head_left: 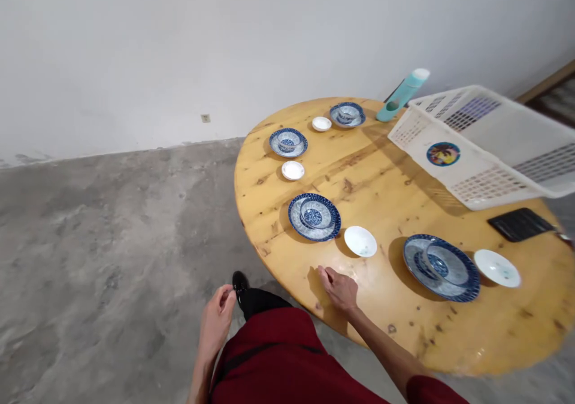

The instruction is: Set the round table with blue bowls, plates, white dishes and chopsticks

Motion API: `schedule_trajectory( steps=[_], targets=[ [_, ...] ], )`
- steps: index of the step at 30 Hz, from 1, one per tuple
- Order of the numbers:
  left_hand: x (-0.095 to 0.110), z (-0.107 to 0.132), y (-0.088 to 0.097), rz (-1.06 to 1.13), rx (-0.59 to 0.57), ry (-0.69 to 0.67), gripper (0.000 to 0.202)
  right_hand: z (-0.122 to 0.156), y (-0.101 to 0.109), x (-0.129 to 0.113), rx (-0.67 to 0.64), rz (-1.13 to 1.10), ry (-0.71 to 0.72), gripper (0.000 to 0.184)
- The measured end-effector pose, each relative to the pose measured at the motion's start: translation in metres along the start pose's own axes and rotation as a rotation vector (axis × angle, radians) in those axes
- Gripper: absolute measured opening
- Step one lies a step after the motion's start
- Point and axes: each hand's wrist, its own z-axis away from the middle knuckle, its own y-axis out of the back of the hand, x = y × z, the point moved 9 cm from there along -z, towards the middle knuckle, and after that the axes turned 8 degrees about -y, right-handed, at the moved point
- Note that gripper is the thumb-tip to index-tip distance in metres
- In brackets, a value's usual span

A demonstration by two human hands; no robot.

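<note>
My right hand (339, 289) rests on the round wooden table (381, 176) near its front edge, fingers curled loosely with nothing in them. It lies just below a blue patterned plate with a bowl on it (314, 216) and a small white saucer (360, 241). My left hand (217, 320) hangs beside my leg off the table, fingers curled, holding nothing that I can see.
Further sets stand on the table: a blue plate with bowl (441, 266) beside a white saucer (497, 267), another plate set (288, 142) with saucer (293, 170), and a third set (347, 114) with saucer (321, 123). A white plastic basket (485, 146), teal bottle (402, 95) and black object (520, 223) sit at the right.
</note>
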Motion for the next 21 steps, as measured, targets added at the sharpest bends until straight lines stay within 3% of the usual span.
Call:
schedule_trajectory(
  steps=[4,7,10,17,21],
  targets=[
    [0.017,-0.058,0.032,-0.062,-0.03,0.0,0.057,-0.023,-0.006,-0.036,0.009,-0.041,-0.059,0.051],
    [0.029,-0.094,0.04,-0.102,-0.063,-0.026,0.055,-0.043,-0.009,-0.066,0.014,-0.103,-0.074,0.056],
    [0.041,-0.122,0.033,-0.127,-0.155,-0.069,0.053,-0.057,-0.007,-0.086,0.041,-0.169,-0.071,0.062],
    [0.074,-0.174,-0.006,-0.208,-0.459,-0.202,0.047,-0.058,0.007,-0.099,0.178,-0.318,-0.16,0.062],
    [0.089,-0.205,-0.011,-0.214,-0.574,-0.266,0.046,-0.06,0.0,-0.152,0.225,-0.482,-0.184,0.058]
  ],
)
